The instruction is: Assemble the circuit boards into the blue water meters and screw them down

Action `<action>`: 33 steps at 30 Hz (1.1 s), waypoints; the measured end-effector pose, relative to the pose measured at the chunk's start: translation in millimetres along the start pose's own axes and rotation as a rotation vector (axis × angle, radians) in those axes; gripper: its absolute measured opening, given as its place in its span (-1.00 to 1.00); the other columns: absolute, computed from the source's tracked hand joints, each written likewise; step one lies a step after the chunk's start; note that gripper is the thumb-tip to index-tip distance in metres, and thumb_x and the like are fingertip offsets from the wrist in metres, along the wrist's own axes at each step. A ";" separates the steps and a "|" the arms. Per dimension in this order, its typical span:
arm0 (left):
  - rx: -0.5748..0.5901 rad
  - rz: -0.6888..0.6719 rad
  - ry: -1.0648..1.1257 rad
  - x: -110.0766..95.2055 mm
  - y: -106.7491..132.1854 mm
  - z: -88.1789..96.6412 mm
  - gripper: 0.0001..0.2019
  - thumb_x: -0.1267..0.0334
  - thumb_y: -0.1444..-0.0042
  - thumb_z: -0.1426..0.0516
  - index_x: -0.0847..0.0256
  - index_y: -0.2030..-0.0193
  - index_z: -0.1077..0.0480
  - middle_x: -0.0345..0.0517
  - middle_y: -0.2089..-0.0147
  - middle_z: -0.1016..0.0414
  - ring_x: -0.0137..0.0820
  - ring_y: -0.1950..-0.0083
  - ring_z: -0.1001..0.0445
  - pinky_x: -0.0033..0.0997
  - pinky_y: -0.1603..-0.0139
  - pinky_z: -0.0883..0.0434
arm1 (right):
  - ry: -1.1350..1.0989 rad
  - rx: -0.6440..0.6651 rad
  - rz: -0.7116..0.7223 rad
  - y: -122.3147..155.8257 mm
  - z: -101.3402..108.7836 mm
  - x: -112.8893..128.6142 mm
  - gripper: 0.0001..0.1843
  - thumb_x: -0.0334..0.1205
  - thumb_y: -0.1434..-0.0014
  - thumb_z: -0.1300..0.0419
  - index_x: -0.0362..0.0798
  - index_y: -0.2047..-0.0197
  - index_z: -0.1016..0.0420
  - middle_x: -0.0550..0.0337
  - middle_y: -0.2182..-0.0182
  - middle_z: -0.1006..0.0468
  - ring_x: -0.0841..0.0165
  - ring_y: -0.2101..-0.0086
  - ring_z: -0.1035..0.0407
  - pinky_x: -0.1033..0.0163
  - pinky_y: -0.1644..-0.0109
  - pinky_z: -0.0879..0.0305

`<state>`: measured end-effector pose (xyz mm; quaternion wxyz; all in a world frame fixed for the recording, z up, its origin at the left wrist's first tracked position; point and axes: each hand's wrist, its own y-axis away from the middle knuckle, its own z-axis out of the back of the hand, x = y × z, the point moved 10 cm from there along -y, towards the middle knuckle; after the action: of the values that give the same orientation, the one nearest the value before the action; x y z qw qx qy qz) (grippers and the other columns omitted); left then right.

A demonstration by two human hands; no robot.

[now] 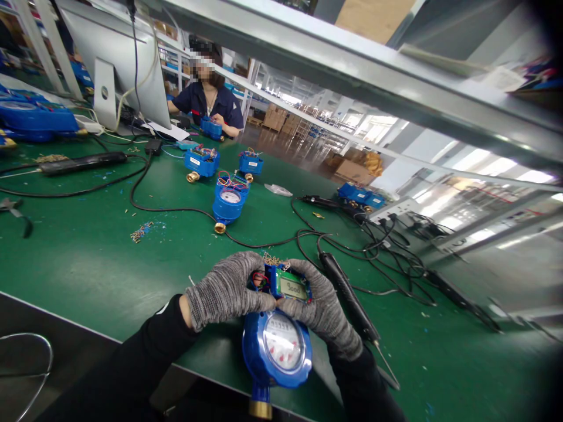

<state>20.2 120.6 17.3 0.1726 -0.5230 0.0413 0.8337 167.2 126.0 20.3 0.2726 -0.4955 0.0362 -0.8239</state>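
Observation:
A blue water meter [278, 346] with a round dial and a brass threaded end lies near the table's front edge. At its far end, the open electronics box holds a green circuit board with a small display [292, 287] reading "good". My left hand [229, 290], in a grey knitted glove, grips the left side of that box beside red wires. Gloved the same way, my right hand [321, 302] grips the right side, its thumb by the board's near edge. Some fingertips are hidden behind the box. Small screws [272, 259] lie just beyond it.
Several more blue meters [227, 202] stand farther back on the green table [88, 234]. A black electric screwdriver [349, 296] lies right of my right hand, amid cables [373, 249]. At left are another screwdriver [83, 163] and pliers [15, 214]. A co-worker [211, 99] sits opposite, holding a meter.

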 end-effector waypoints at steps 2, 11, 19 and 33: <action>0.014 -0.011 0.017 0.4 -1.6 -1.2 -0.51 0.06 0.13 -0.32 0.24 0.06 -0.43 -0.04 0.09 -0.45 -0.22 0.06 -0.43 -0.19 0.01 -0.40 | -0.018 0.008 -0.011 -0.4 0.2 -2.3 -0.33 -0.08 0.08 -0.45 0.15 -0.10 -0.34 0.19 0.00 -0.47 0.20 0.03 -0.40 0.15 -0.04 -0.39; -0.064 0.012 -0.262 -12.7 -2.7 -5.1 -0.56 0.06 0.13 -0.29 0.26 0.12 -0.45 0.01 0.14 -0.47 -0.15 0.08 -0.43 -0.10 0.00 -0.37 | -0.042 -0.010 -0.034 0.3 0.9 -4.3 -0.34 -0.02 0.10 -0.45 0.14 -0.07 -0.36 0.19 0.03 -0.48 0.21 0.06 -0.41 0.19 0.03 -0.42; 0.173 -0.077 0.147 -9.2 -1.0 -10.7 -0.55 0.20 0.06 -0.27 0.22 -0.01 -0.38 -0.03 0.00 -0.45 -0.19 -0.04 -0.41 -0.16 -0.08 -0.36 | 0.022 -0.004 0.007 -2.1 -2.2 -0.1 -0.38 -0.06 0.05 -0.42 0.13 -0.07 -0.34 0.20 0.07 -0.51 0.23 0.11 -0.44 0.18 0.05 -0.42; -0.200 -0.086 0.378 9.5 2.8 21.0 -0.64 0.25 0.01 -0.26 0.19 0.04 -0.38 0.00 -0.18 -0.36 -0.20 -0.21 -0.31 -0.10 -0.25 -0.25 | 0.101 0.020 0.003 -3.3 -4.0 6.1 -0.36 -0.06 0.04 -0.41 0.07 -0.10 -0.35 0.11 0.06 -0.50 0.16 0.08 -0.42 0.06 0.01 -0.40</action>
<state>-2.4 125.6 18.0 0.1443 -0.6858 -0.0324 0.7126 160.3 125.0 24.2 0.2767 -0.4505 0.0423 -0.8478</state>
